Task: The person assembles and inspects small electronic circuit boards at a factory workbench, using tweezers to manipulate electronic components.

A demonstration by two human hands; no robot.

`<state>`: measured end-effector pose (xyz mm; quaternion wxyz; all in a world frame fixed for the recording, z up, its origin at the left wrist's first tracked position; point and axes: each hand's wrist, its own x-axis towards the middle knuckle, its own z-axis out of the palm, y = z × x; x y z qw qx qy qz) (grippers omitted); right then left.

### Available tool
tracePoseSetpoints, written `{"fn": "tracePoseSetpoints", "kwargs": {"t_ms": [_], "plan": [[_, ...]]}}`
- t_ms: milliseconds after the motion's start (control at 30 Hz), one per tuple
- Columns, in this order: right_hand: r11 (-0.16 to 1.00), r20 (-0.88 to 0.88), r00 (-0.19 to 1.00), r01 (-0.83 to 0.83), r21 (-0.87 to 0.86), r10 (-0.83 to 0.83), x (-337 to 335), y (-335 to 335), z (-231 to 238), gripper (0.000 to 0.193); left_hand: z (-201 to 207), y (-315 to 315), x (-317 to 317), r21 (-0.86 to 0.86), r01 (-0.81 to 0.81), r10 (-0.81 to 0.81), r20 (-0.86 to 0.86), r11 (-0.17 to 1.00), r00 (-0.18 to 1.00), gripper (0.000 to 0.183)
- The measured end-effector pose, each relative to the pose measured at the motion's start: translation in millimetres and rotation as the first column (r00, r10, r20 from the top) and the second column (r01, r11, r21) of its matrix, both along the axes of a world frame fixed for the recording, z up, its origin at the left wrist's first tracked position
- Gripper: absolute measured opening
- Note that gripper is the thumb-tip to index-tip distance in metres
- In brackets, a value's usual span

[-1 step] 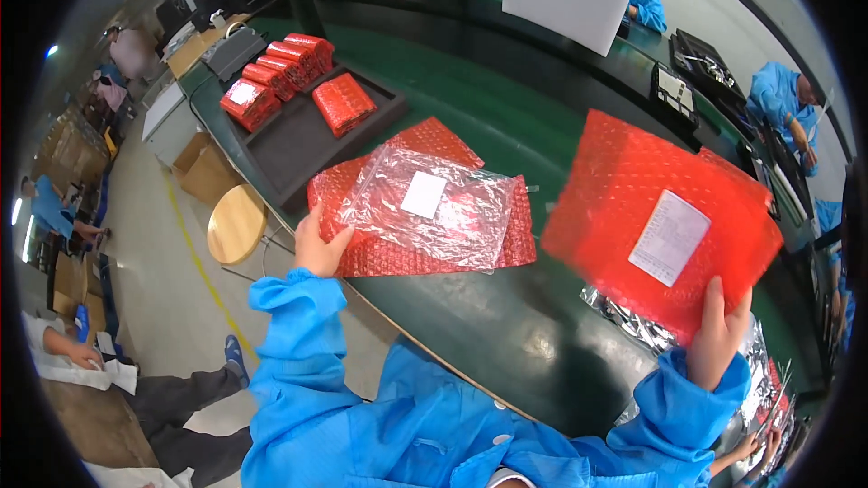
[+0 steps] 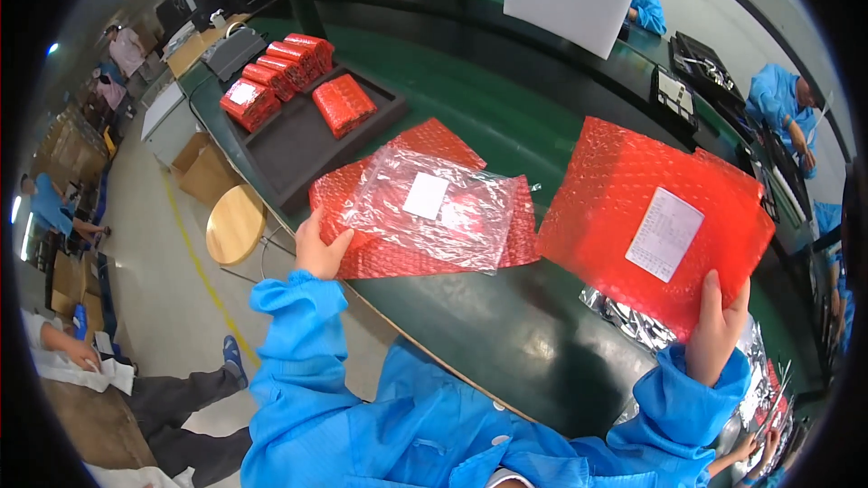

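My left hand pinches the left edge of a red bubble bag lying on the green bench. Over that bag is a clear plastic bag with a white label; its left edge comes close to my thumb. Another corner of red bubble wrap sticks out behind. To the right, my right hand grips the lower right part of a second red bubble bag, thumb on top. This bag is held up, tilted, and carries a white printed label. Fingers beneath both bags are hidden.
A black tray at the back left holds several red bubble-wrapped packs. Silvery bags lie under and beside the raised bag. A wooden stool stands left of the bench. Co-workers in blue sit across; another person's hands show lower right.
The red bubble bag in my right hand has shifted slightly left and its surface now looks sharper. My left hand has barely moved.
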<state>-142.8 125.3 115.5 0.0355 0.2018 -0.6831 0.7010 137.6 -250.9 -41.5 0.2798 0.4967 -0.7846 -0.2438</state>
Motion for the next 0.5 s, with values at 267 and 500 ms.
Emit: {"fn": "tracePoseSetpoints", "kwargs": {"t_ms": [267,500], "plan": [[0.96,-0.701,0.7,0.081,0.268,0.137,29.6,-142.4,2.2,0.051,7.7,37.9,-10.5,0.101,0.04,-0.031,-0.098,0.994,0.995,0.066],[0.443,-0.254,0.63,-0.161,0.882,0.734,85.8,-239.7,-116.4,0.059,17.1,50.7,-18.4,0.189,0.229,-0.229,-0.022,0.955,0.973,0.06]]}}
